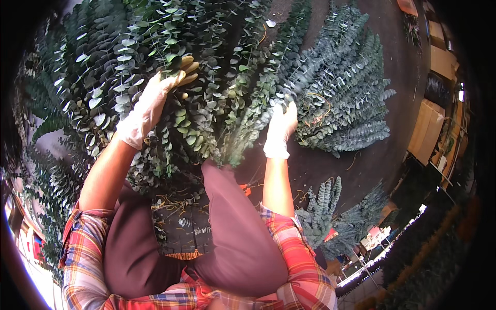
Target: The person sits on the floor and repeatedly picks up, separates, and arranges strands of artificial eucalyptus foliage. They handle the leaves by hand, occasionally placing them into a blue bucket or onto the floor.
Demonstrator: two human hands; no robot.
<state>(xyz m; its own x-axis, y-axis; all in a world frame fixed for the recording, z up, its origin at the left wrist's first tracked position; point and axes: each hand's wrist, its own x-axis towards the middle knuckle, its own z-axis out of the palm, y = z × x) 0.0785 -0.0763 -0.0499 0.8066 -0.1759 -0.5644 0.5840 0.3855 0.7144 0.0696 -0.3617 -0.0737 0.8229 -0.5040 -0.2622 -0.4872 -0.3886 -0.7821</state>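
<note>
Long leafy eucalyptus branches (124, 58) lie in a broad heap in front of me and to my left. My left hand (162, 93), in a pale glove, is in among them with its fingers spread and leaves across the thumb side. Whether it grips a stem is hidden. My right hand (283, 124), also gloved, has its fingers closed on a eucalyptus branch (279, 102), slightly blurred, between the heap and a bluish-green eucalyptus bunch (345, 89). A yellow band (321, 100) shows on that bunch. Other stems (232, 143) converge near my raised knee.
Smaller eucalyptus bunches (325, 217) are at my lower right. Loose yellow bands (174, 203) and fallen leaves are scattered between my legs. An orange object (245, 189) lies beside my knee. Cardboard boxes (426, 128) line the right side, beyond the dark surface (360, 170).
</note>
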